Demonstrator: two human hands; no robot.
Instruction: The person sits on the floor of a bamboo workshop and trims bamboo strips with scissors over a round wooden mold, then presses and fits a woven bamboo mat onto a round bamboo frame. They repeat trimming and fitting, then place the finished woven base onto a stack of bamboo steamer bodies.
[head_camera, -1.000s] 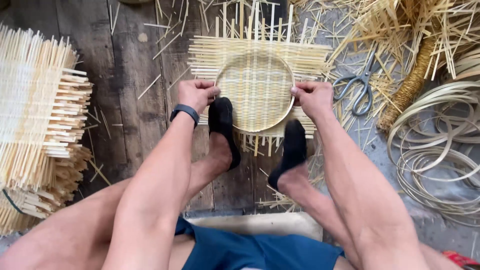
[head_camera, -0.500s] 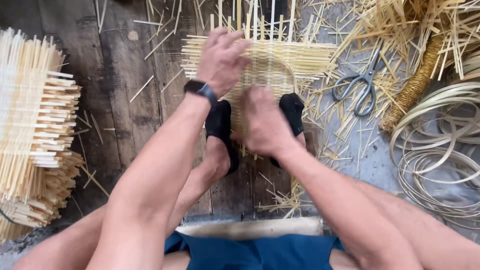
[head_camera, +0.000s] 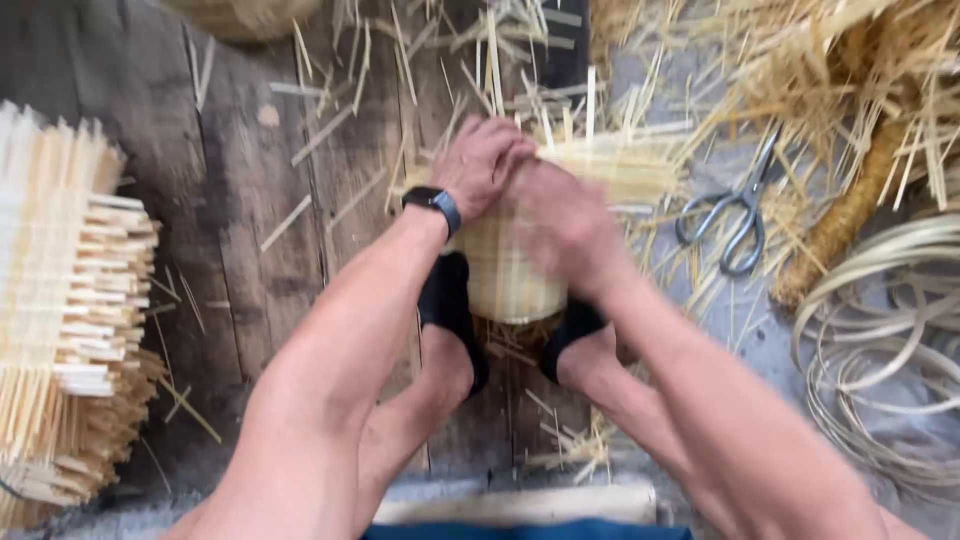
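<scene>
Hands meet over a woven bamboo mat (head_camera: 520, 270) braced on the plank floor (head_camera: 250, 200) between two black-socked feet, left hand (head_camera: 482, 160) curled over its top edge, right hand (head_camera: 565, 225) blurred, its fingers' state unclear, scissors (head_camera: 738, 215) lying nearby.

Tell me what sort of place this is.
Likely a bamboo-weaving workshop floor: stacked woven mats, loose strips coiled beside scissors, and both hands, left hand and right hand, on a half-woven basket.
</scene>
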